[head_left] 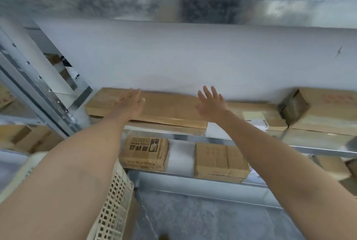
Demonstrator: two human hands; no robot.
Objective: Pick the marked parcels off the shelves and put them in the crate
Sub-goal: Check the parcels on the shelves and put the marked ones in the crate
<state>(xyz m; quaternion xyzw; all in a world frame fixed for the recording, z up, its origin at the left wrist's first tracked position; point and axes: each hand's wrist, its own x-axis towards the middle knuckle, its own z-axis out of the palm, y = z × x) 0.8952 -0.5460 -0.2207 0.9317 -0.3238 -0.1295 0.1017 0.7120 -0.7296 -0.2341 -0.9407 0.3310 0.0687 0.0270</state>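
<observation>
The long flat parcel (164, 110) lies on the middle shelf (251, 139), pushed back to the wall (193, 56). I can make out no mark on it from here. Both bare arms reach up to it. The left hand (131, 104) is flat over its left part, fingers straight and close together, holding nothing; the blur hides whether the palm touches the cardboard. The right hand (211, 104) hovers near its right end, fingers spread wide, empty too.

This looks like the reach just ahead of the grip. I would take one end in each hand, hook the fingers over the back edge, and slide it forward before lifting. So thin a piece will likely bow in the middle, so it should be kept level. It should also come out low, clear of the beam (193, 8) above, and then go down and left to the crate (114, 201) under the left forearm.

The parcel is matte brown cardboard, creased along the front. Just beside it on the right lies another flat one with a white barcode label (257, 120), then a box (318, 108) with a dark, crumpled end. The shelves are mottled galvanised steel. The crate is cream plastic pierced with small square holes. One shelf down sit a black-printed box (144, 151) and a plain one (220, 160), apart.
</observation>
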